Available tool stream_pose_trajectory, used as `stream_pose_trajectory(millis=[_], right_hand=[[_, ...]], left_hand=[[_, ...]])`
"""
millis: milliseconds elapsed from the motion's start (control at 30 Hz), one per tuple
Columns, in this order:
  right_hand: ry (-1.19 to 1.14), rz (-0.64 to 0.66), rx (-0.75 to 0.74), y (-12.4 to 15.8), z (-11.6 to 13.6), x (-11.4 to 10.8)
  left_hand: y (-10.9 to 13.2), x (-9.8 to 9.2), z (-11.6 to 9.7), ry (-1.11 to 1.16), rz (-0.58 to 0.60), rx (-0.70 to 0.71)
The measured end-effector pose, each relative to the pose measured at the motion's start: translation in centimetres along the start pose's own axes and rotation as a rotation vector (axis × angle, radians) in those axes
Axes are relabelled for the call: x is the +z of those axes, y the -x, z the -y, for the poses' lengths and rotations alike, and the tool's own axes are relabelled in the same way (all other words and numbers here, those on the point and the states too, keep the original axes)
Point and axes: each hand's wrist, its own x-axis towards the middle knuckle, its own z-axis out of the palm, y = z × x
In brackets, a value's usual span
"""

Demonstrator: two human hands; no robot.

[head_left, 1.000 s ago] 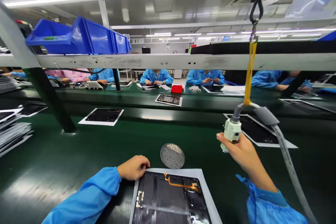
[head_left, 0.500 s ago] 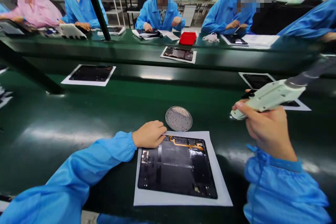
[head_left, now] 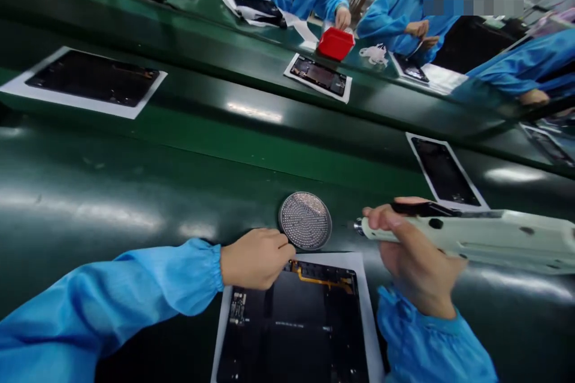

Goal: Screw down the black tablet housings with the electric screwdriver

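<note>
My right hand point(head_left: 417, 260) is wrapped round a pale green electric screwdriver point(head_left: 498, 239), held nearly level with its tip pointing left. The tip is close to a round, dimpled metal dish point(head_left: 305, 222) on the green bench. My left hand point(head_left: 258, 258) is closed, fingers curled down, at the upper left edge of an opened black tablet point(head_left: 296, 329). What its fingertips hold, if anything, is hidden. The tablet has an orange flex cable along its top and lies on a white sheet point(head_left: 372, 329). Its lower edge is outside the view.
Along the raised strip behind lie more opened tablets on white sheets: one at left point(head_left: 94, 78), one in the middle point(head_left: 318, 76), one at right point(head_left: 444, 170). A red bin point(head_left: 336, 43) stands across the bench, where people in blue sleeves point(head_left: 386, 15) work.
My right hand has brought the screwdriver left and down towards the dish, turning it more level. My left hand stays by the tablet's edge. The view has tilted and dipped.
</note>
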Motion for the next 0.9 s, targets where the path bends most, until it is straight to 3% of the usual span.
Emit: stream_pose_trajectory(millis=[167,367,900], right_hand=[[-0.034,0.019,0.004,-0.9,-2.1,1.6],[-0.024,0.042,0.013,-1.1,-2.9,1.7],[-0.007,0.011,0.030,-1.2,-3.2,1.7]], left_hand=[[-1.0,0.6,0.8,-0.106,-0.125,0.036],[-1.2,1.4,1.2,-0.102,-0.247,0.080],[-1.2,1.2,1.1,-0.078,-0.271,0.072]])
